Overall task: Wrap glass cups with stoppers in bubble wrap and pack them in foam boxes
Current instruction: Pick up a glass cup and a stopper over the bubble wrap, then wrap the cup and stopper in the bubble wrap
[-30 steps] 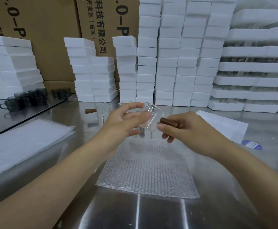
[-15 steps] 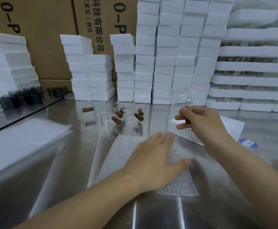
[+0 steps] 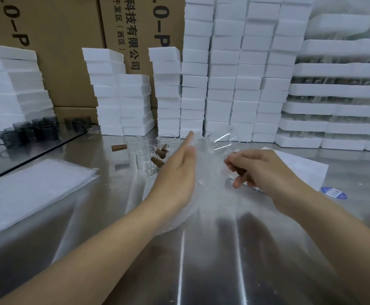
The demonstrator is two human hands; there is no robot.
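L hand is up on edge over the steel table, palm facing R. Fingers are straight and together, tips pointing away toward the foam box stacks. It grips nothing: the flat of the fingers lies against the bubble wrap sheet. The sheet is raised off the table on that side and blurred; its near edge touches the table. L forearm comes in from bottom-left, low over the table.

R hand is knuckles up, fingers curled and clamped on the brown stopper. Only the stopper's end shows under the fingers. The glass cup w/ it sticks out up-left of the fingers, above the wrap, btwn the two hands. It's mostly glints and the outline is hard to read. R forearm comes in from bottom-right.

Behind L hand, a group of clear cups w/ stoppers stands on the table. A loose stopper lies just left of them. Far L: dark glass mugs and a pile of white sheets. R of R hand: white sheet and blue label. Cardboard cartons at the back.
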